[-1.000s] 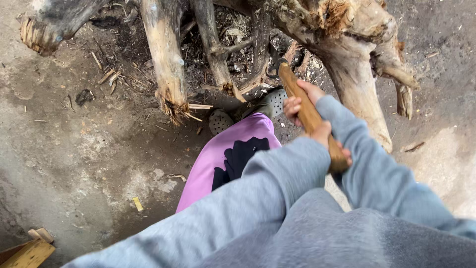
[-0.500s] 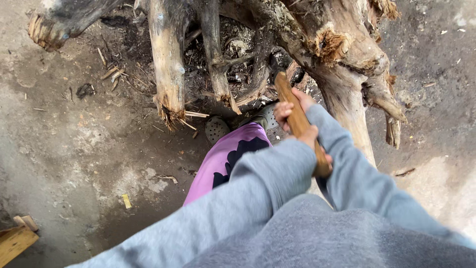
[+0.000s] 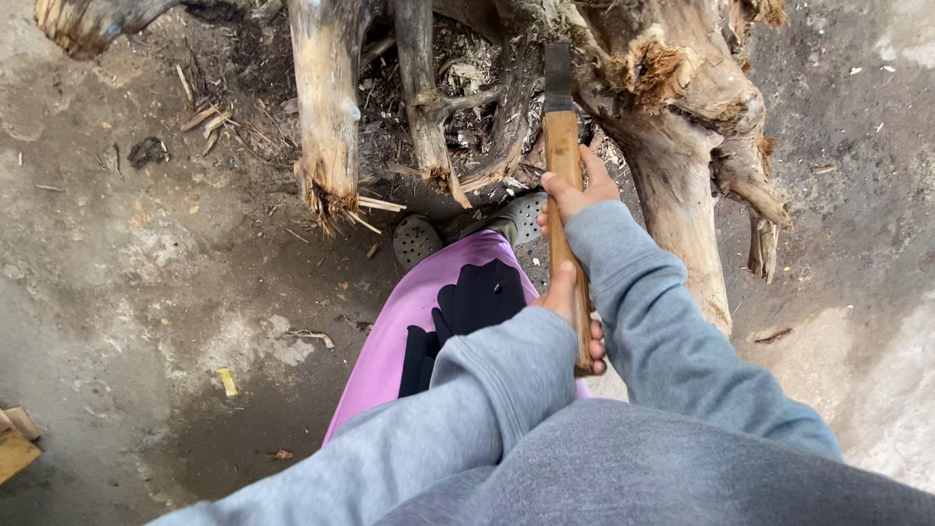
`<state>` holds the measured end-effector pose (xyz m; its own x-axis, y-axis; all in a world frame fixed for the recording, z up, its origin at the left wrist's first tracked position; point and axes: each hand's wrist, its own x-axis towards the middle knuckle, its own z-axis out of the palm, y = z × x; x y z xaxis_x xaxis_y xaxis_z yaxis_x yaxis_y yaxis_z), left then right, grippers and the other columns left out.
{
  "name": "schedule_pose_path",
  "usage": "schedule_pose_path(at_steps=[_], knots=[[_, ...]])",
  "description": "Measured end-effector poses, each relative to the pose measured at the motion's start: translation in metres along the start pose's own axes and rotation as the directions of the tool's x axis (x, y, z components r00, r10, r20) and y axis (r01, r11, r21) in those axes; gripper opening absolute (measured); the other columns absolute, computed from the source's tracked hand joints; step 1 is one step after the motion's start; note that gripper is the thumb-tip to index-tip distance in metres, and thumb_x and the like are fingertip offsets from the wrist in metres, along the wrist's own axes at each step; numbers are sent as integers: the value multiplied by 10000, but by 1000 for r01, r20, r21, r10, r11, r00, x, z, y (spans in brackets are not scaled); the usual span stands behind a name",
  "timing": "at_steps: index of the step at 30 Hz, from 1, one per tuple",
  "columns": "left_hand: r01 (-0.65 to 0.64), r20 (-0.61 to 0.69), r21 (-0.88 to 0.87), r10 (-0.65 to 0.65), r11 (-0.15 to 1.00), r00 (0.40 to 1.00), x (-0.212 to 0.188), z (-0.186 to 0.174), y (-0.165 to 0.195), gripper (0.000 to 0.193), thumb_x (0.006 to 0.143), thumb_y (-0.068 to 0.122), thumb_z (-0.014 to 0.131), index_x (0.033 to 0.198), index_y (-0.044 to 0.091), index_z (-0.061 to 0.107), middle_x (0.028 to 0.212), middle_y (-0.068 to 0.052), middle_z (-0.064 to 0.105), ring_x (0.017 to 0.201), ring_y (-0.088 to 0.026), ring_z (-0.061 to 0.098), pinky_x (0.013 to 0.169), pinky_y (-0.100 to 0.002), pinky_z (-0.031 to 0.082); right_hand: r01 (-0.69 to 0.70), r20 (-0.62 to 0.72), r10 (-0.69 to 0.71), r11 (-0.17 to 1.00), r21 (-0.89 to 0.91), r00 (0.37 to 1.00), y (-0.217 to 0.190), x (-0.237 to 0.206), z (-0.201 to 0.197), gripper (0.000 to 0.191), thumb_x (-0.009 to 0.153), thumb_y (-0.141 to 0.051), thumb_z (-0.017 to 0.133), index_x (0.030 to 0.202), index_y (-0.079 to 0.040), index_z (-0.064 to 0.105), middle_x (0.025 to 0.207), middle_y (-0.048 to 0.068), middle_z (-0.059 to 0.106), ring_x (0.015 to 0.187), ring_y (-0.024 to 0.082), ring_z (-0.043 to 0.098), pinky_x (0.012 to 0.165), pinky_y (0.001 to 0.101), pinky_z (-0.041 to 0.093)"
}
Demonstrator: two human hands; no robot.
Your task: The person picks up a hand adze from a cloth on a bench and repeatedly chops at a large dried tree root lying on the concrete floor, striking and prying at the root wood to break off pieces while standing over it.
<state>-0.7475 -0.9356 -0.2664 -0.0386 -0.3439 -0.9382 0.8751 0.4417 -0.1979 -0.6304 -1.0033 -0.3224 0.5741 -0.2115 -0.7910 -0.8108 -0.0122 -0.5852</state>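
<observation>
Both hands grip one tool, an axe [image 3: 563,175] with a wooden handle and a dark metal head. The right hand [image 3: 575,193] is clenched around the handle partway up, fingers wrapped over the wood, thumb side toward the camera. The left hand [image 3: 575,317] is clenched around the handle's lower end, mostly covered by a grey sleeve [image 3: 487,390]; only the knuckles and fingertips show. The handle runs nearly straight up the view, from the left hand to the head.

The axe head [image 3: 557,76] sits against the stump [image 3: 672,127], at the dark gap between its thick right root and the thinner middle roots. Whether the blade is bedded in the wood or only touching it cannot be told.

The stump is a weathered, uprooted mass of roots spread across the top of the view. One pale root [image 3: 326,107] reaches down at left and ends in a splintered tip. A thinner root [image 3: 421,97] lies just beside it. The right root [image 3: 687,224] is thick and reaches lowest.

Below the hands, a pink garment with a black pattern [image 3: 438,312] covers the legs. Two grey perforated shoes [image 3: 417,239] stand close to the roots, one just beside the handle.

The ground [image 3: 146,292] is bare, packed earth with wood chips and twigs. A cut piece of wood [image 3: 15,443] lies at the lower left edge.
</observation>
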Motion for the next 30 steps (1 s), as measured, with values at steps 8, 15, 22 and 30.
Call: schedule_pose_path(at_steps=[8,15,22,30], knots=[[-183,-215,390,283,902,935,0,16,27,625,951,657,491,1130,59,487,697,-143,608,421,-236,567,384,-427,488,-121,49,117,987,103,992,0,43,4,574,974,-220,611,1490,-264,364,733,97,577,509,187,561,417,362,523],[-129,-119,109,142,986,983,-7,27,56,540,895,654,547,1160,196,438,708,-98,534,463,-231,487,468,-464,477,-427,364,249,697,576,897,-16,31,-3,355,1067,-247,594,1317,-75,411,794,96,580,588,163,552,480,317,546],[183,486,-206,-61,961,872,9,-3,-1,731,890,908,381,973,184,445,627,-36,430,417,-187,363,415,-368,330,-57,56,61,996,-69,997,-3,-1,-5,259,1009,-168,557,1257,-160,479,741,76,577,569,181,583,467,379,545],[170,428,-174,-81,970,900,38,-20,-3,760,844,924,399,862,168,475,576,-17,407,393,-175,322,404,-349,278,-84,64,84,996,-4,994,0,-12,10,475,1001,-146,595,1437,-207,418,706,72,588,539,173,574,458,366,531]])
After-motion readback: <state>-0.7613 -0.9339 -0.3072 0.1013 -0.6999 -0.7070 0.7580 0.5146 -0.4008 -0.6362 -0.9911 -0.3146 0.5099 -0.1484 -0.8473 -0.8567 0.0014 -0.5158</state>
